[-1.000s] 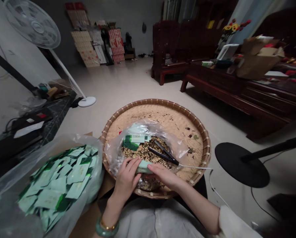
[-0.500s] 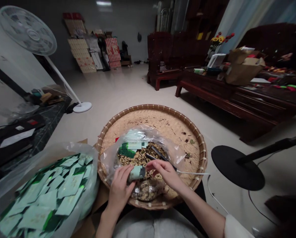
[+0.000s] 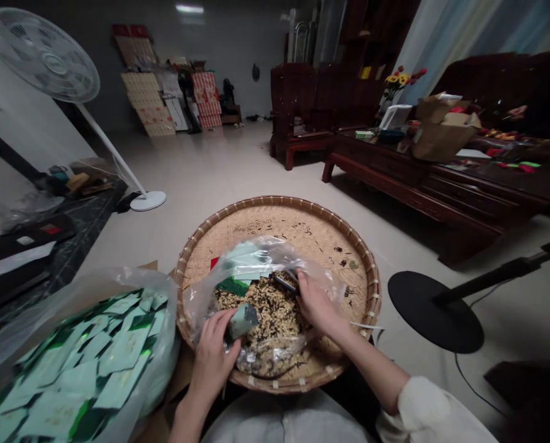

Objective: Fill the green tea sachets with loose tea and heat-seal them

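1. Bamboo tray (image 3: 275, 212) sits on the floor at lower middle of the frame, holding a clear plastic bag (image 3: 321, 286) of dry brown mixture (image 3: 256, 314).
2. Big plastic bag (image 3: 167, 344) of green packets lies at lower left.
3. Left hand (image 3: 213, 363) is closed, gripping a small green packet (image 3: 243, 321) over the tray.
4. Right hand (image 3: 318, 304) is closed around a black clamp (image 3: 284, 282) at the clear bag's opening.

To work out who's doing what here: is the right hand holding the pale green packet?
No, the left hand holds the pale green packet, while the right hand is over the loose dried mix.
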Demonstrator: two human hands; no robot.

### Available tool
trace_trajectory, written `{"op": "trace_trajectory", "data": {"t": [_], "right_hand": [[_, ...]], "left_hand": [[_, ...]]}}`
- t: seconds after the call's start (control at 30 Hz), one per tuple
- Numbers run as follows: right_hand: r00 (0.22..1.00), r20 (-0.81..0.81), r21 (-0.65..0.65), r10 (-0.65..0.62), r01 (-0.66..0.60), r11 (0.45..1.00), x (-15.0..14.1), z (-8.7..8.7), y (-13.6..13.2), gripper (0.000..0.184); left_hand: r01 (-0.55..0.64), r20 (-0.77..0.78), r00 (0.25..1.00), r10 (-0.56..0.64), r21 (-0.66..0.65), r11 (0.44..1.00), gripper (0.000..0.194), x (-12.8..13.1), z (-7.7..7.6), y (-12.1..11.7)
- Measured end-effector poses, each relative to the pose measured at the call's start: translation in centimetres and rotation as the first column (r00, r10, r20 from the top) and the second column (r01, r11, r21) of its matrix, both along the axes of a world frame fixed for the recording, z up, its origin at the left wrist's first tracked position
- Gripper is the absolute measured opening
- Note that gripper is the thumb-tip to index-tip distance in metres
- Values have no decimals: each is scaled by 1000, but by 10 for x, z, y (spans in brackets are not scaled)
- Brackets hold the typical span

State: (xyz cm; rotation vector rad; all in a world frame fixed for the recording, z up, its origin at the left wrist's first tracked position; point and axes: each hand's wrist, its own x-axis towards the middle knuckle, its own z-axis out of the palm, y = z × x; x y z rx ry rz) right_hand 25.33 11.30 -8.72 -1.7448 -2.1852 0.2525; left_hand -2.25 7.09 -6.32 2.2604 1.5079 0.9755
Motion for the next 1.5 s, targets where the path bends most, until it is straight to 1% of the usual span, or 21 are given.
{"op": "trace_trajectory", "data": {"t": [0.13,0.2,0.23,0.27,0.33,0.4,0.43,0.47,0.53,0.6,0.73,0.8,0.9,0.97,1.03,1.1,1.17,1.23,1.3,1.37,1.5], "right_hand": [[990,69,-43,-126,129,991,6,4,-1,71],[988,83,-38,-133,137,990,2,7,-3,73],[990,78,-26,-118,120,992,-1,9,-3,74],[995,63,-14,-83,84,996,-6,12,-4,74],[998,12,-21,58,-58,998,-16,16,-3,73],[975,-27,-72,223,-224,972,-28,20,0,73],[960,-29,-107,279,-280,954,-34,22,2,76],[950,-19,-143,313,-312,939,-40,24,5,79],[941,17,-202,337,-327,923,-48,28,10,82],[932,19,-235,362,-347,908,-52,33,12,76],[888,-133,-229,440,-459,858,-45,39,0,61],[898,-175,-214,403,-434,875,-39,40,-12,60],[957,-123,-271,264,-288,918,-31,40,-30,56],[972,-106,-341,208,-232,911,-29,38,-40,48],[970,-146,-392,192,-235,889,-28,35,-47,49],[959,-201,-420,201,-270,867,-28,34,-52,63],[953,-219,-438,211,-289,851,-29,35,-55,84],[959,-198,-424,204,-271,864,-32,37,-54,102],[971,-166,-379,175,-226,897,-37,41,-50,112],[977,-142,-353,157,-199,914,-44,44,-44,110],[968,-117,-358,224,-251,899,-64,49,-40,90]], "left_hand": [[-22,16,1000,22,-13,1000,44,0,-2,0],[-32,24,999,33,-17,999,45,1,-2,1],[-36,28,999,37,-21,999,45,2,-1,0],[-41,33,999,41,-25,999,46,2,-1,0],[-50,45,998,51,-33,998,46,2,0,-1],[-60,60,996,62,-41,997,45,2,1,-2],[-65,67,995,67,-43,997,45,2,2,-2],[-69,74,995,72,-44,997,44,2,2,-2],[-72,79,994,76,-48,996,43,1,2,-3],[-76,77,994,80,-49,996,42,0,2,-4],[-85,71,993,89,-53,995,43,-5,2,-6],[-92,63,993,96,-58,994,44,-8,3,-6],[-96,52,994,99,-62,993,44,-8,4,-7],[-90,52,994,93,-62,994,43,-7,6,-8],[-87,54,994,91,-64,994,42,-5,7,-10],[-85,54,995,89,-77,993,43,-4,9,-12],[-83,49,995,88,-93,992,44,-3,10,-14],[-79,42,996,84,-105,991,44,-2,11,-15],[-81,39,996,85,-105,991,44,-2,11,-16],[-85,42,995,90,-98,992,44,-2,10,-16],[-91,60,993,97,-99,991,44,-3,10,-15]]}}
